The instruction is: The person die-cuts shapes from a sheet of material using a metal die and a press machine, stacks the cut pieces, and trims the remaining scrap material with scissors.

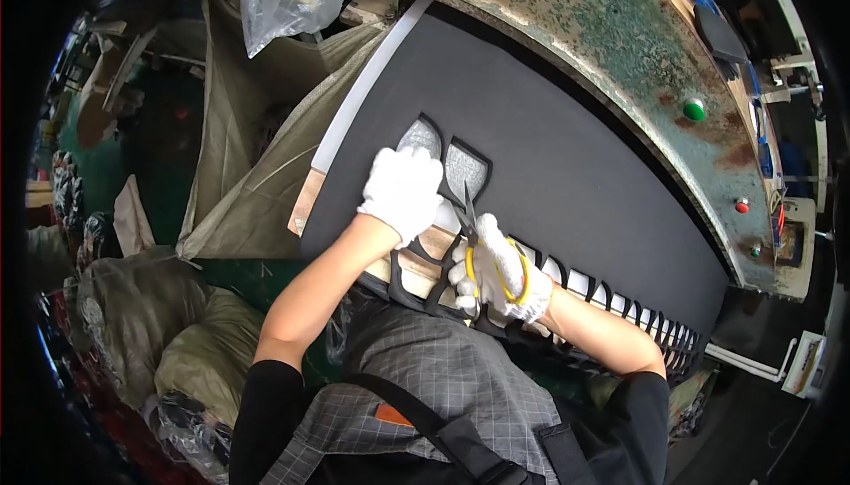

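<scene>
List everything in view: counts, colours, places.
Sheet: 1, black, centre
Cut-out webbing: 1 run, black, along the sheet's near edge
Shapes: 2, silvery with black edges, side by side amid the sheet
Scissors: 1, yellow handles, dark blades, just below the shapes
Machine beam: 1, worn green and tan, beyond the sheet
Green buttons: 2, green, on the beam
Red button: 1, red, between them
Clear bag: 1, transparent, top left of centre
Filled bags: at least 2, olive, lower left
Background clutter: count unclear, mixed colours, picture edges
Apron: 1, grey check, bottom
Left hand: 1, white-gloved, at the left shape
Right hand: 1, white-gloved, holding the scissors
</scene>
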Demonstrator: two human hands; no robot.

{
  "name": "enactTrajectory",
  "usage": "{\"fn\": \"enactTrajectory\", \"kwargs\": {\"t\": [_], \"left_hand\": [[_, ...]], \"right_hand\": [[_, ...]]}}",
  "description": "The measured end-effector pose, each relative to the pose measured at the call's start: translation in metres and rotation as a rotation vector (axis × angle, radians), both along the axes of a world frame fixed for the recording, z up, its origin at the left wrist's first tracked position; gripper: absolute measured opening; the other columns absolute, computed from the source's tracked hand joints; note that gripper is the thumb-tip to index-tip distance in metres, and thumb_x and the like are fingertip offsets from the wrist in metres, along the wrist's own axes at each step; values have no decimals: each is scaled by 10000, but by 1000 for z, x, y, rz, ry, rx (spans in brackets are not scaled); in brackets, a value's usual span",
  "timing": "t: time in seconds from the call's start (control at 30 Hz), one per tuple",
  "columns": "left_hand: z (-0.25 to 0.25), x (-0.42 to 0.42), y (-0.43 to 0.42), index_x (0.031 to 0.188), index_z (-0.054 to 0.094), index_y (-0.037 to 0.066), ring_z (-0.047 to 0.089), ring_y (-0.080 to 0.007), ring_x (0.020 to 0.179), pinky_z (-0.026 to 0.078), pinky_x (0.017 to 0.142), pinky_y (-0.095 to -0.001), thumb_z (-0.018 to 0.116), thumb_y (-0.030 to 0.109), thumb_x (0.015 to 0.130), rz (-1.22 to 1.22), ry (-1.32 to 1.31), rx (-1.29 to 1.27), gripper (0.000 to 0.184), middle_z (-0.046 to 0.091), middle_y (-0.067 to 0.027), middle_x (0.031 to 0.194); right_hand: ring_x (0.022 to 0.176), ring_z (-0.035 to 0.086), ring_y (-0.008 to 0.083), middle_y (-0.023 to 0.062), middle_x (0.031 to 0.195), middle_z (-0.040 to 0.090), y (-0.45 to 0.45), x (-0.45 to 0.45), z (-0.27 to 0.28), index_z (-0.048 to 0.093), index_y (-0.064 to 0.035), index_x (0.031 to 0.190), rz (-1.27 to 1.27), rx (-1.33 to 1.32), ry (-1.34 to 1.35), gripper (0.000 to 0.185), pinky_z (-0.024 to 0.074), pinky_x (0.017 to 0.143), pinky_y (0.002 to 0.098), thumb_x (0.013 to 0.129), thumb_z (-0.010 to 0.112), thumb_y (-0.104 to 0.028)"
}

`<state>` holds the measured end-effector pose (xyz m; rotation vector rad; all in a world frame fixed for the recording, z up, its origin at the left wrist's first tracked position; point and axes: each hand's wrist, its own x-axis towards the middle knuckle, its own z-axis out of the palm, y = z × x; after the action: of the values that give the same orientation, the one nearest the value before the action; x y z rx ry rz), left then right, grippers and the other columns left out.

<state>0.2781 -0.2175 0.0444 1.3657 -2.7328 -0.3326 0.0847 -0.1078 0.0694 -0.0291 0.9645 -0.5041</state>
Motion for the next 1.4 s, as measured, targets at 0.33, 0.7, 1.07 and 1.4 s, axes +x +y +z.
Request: {"fn": "enactTrajectory", "kwargs": {"t": [0.33,0.7,1.07,1.4], "left_hand": [[3,12,-2,916,671,101,608,-289,917,451,782,-446,771,308,794,12,224,-44,260,619,-80,953],[-6,6,10,837,665,68,618,-316,933,472,784,-458,707,189,755,110,425,-208,152,634,-109,875],[6,31,-18,1118,651,73,585,-421,1161,478,1001,-520,808,298,815,399,538,-378,409,614,-201,1211],[0,23,-40,1202,635,79,553,-395,1246,478,1034,-513,847,357,777,583,180,18,550,522,-201,1397]], "right_hand": [[376,502,144,26,560,548,6,-5,3,631,24,1080,9,-239,194,534,398,315,307,1112,451,-478],[637,693,176,129,822,688,-138,-52,-1,575,-28,1230,660,-249,244,517,641,599,354,1004,662,-484],[604,694,183,75,749,688,-134,-14,55,685,-13,1041,1134,-720,940,559,561,491,349,1028,572,-560],[726,733,333,205,730,694,-133,-15,33,719,-39,1010,1203,-816,1038,538,552,609,453,1023,558,-552]]}}
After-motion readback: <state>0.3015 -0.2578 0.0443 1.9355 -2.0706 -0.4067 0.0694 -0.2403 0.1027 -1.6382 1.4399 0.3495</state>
